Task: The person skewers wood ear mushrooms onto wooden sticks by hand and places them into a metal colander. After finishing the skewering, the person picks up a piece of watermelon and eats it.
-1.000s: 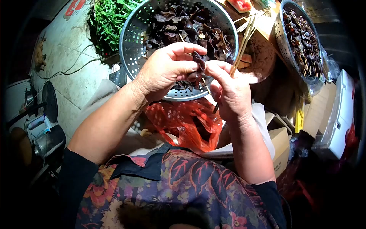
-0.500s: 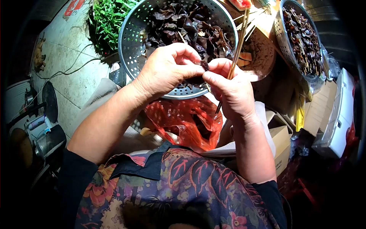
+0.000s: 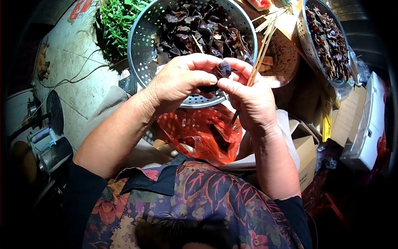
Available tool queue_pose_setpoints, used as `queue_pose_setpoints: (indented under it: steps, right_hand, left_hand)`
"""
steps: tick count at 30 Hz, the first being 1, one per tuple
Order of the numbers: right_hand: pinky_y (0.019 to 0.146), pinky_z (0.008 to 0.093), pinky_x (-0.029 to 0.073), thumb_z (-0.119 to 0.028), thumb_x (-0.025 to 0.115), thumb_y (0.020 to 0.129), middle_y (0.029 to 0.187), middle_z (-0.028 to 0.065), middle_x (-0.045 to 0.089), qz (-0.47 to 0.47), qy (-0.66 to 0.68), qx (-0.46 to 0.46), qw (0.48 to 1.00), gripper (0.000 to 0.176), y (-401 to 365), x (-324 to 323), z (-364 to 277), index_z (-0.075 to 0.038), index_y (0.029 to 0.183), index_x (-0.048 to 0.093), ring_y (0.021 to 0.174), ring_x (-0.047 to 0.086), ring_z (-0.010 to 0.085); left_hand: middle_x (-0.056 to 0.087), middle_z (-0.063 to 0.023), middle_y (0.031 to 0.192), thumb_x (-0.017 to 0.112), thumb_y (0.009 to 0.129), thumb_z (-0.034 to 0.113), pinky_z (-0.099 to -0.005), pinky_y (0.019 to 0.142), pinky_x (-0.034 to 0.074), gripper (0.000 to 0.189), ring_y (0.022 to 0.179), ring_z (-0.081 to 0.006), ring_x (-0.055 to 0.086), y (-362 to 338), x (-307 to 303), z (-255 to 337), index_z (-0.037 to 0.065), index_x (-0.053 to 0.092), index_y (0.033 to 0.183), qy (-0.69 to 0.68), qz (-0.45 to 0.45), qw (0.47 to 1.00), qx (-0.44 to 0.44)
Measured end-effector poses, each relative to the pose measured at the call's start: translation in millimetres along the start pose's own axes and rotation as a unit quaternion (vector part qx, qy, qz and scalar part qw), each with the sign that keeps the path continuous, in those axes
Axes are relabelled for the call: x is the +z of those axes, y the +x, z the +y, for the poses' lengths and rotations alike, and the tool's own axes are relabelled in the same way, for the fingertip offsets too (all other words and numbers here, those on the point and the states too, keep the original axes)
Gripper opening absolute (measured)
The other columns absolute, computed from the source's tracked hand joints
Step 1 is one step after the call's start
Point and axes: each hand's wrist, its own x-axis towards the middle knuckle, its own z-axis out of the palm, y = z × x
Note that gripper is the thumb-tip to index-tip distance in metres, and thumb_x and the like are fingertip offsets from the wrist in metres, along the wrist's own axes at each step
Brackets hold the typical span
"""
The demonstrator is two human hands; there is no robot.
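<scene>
A dark mushroom piece (image 3: 221, 69) is pinched between the thumb and fingers of the left hand (image 3: 178, 81), which is closed tightly on it. It is held in the air just above the near rim of a perforated metal colander (image 3: 139, 54). The colander is heaped with more dark mushrooms (image 3: 195, 29). The right hand (image 3: 248, 101) is closed around a thin bamboo skewer (image 3: 256, 64), and its thumb touches the mushroom piece. The skewer slants up past the colander's right rim, and its lower tip shows below the hand, over a crumpled red plastic bag (image 3: 195, 128). A second colander (image 3: 302, 39), filled with skewered mushrooms, is seen at upper right. A bunch of green leaves (image 3: 118, 23) lies on the floor at upper left. Cardboard boxes (image 3: 306, 159) are stacked to the right of the person's forearm.
</scene>
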Motion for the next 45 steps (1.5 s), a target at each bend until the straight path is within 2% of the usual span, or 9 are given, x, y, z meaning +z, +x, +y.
queue_pose_setpoints:
  steps: [5,13,18,21,31,38,39,41,45]
  right_hand:
    - [0.064,0.0177,0.046,-0.004,0.069,0.077,0.084,0.0017,0.06,-0.017,0.039,0.049,0.998,0.028,-2,7,-8,0.001,0.102,0.059,0.073,0.057,0.0075]
    - [0.046,0.0166,0.035,-0.007,0.069,0.078,0.071,-0.0019,0.058,0.011,-0.005,0.048,0.999,0.013,0,6,-6,-0.004,0.086,0.059,0.054,0.046,0.0023]
    - [0.045,0.0163,0.034,-0.007,0.069,0.077,0.068,-0.0021,0.056,0.005,-0.013,0.026,1.0,0.013,3,1,0,-0.006,0.084,0.058,0.052,0.046,0.0026]
    - [0.045,0.0162,0.034,-0.006,0.069,0.077,0.068,-0.0022,0.056,0.003,-0.018,0.021,1.0,0.013,4,0,3,-0.006,0.084,0.058,0.051,0.045,0.0028]
    - [0.044,0.014,0.031,-0.008,0.067,0.077,0.068,-0.0029,0.056,-0.054,0.009,0.099,0.994,0.009,5,-5,3,-0.006,0.082,0.059,0.051,0.045,0.0018]
    - [0.043,0.0149,0.032,-0.007,0.067,0.077,0.068,-0.0037,0.055,-0.024,0.005,0.088,0.996,0.009,4,2,0,-0.006,0.082,0.059,0.049,0.043,0.0015]
    - [0.043,0.0147,0.033,-0.007,0.067,0.078,0.069,-0.0036,0.056,-0.04,0.022,0.084,0.995,0.01,4,2,-1,-0.006,0.083,0.059,0.05,0.044,0.0014]
    - [0.044,0.0145,0.033,-0.007,0.067,0.078,0.07,-0.0035,0.056,-0.055,0.04,0.08,0.995,0.01,3,0,-2,-0.006,0.084,0.059,0.05,0.044,0.0013]
    - [0.044,0.014,0.033,-0.007,0.067,0.079,0.071,-0.0031,0.056,-0.034,0.019,0.062,0.997,0.01,4,-2,-1,-0.005,0.087,0.06,0.051,0.045,0.0011]
  left_hand:
    - [0.062,-0.0076,0.096,0.056,0.083,0.004,-0.0293,0.081,0.049,0.026,0.088,-0.0146,0.059,1,-4,-3,0.0,0.056,0.109,-0.031,0.0,0.999,-0.007]
    - [0.062,-0.0066,0.095,0.057,0.083,0.005,-0.0286,0.079,0.05,0.026,0.086,-0.0143,0.059,1,-1,-5,0.001,0.056,0.109,-0.035,0.039,0.998,-0.016]
    - [0.061,-0.0047,0.096,0.064,0.079,0.004,-0.0259,0.081,0.049,0.032,0.088,-0.0118,0.059,1,-4,-3,0.0,0.055,0.11,0.095,-0.013,0.993,0.066]
    - [0.061,-0.004,0.095,0.066,0.076,0.001,-0.0254,0.081,0.048,0.034,0.088,-0.0108,0.058,3,-5,-6,0.001,0.055,0.108,0.119,-0.036,0.99,0.074]
    - [0.062,-0.0033,0.087,0.067,0.076,0.002,-0.0258,0.076,0.05,0.025,0.081,-0.0111,0.06,0,-4,-7,0.002,0.057,0.099,0.065,-0.017,0.997,0.037]
    - [0.062,-0.005,0.085,0.061,0.073,-0.002,-0.0269,0.068,0.051,0.025,0.072,-0.0125,0.059,-1,-8,-3,0.002,0.059,0.098,0.034,0.019,0.999,0.016]
    - [0.062,-0.005,0.085,0.061,0.073,-0.002,-0.0269,0.068,0.051,0.025,0.072,-0.0125,0.059,0,-8,-5,0.002,0.059,0.098,0.034,0.019,0.999,0.016]
    - [0.061,-0.0062,0.087,0.06,0.073,-0.001,-0.0271,0.067,0.051,0.025,0.076,-0.0135,0.059,3,-9,-8,0.002,0.058,0.098,-0.088,0.027,0.996,-0.001]
    - [0.06,-0.006,0.089,0.06,0.076,0.0,-0.029,0.067,0.052,0.023,0.079,-0.0147,0.059,-1,-7,0,0.002,0.057,0.098,-0.098,0.019,0.994,-0.046]
